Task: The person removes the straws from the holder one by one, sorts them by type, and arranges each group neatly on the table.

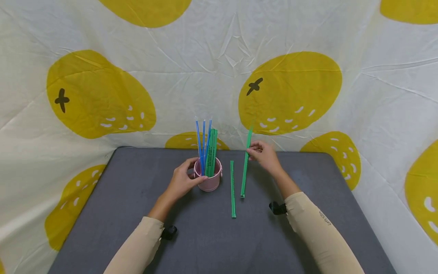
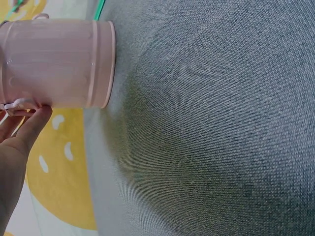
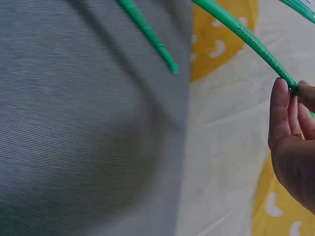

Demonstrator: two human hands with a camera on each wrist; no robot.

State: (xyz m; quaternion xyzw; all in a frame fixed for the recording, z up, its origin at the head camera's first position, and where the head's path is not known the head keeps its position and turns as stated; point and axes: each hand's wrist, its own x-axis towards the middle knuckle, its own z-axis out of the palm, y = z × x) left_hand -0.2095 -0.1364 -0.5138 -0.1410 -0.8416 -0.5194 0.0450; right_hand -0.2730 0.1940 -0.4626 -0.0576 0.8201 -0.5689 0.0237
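Note:
A small pink bucket stands upright on the table, holding several green wrapped straws and slim blue sticks, whose kind I cannot tell. My left hand grips its left side, thumb at the front; the left wrist view shows fingers by the bucket's small side loop. Right of the bucket, my right hand pinches another green wrapped straw between thumb and fingers. Black print runs along this straw in the right wrist view. One more green wrapped straw lies on the table between bucket and right hand.
Dark grey cloth covers the table. Behind and beside it hangs a white sheet printed with large yellow fruit shapes, close to the table's back edge. A black band is on the right wrist.

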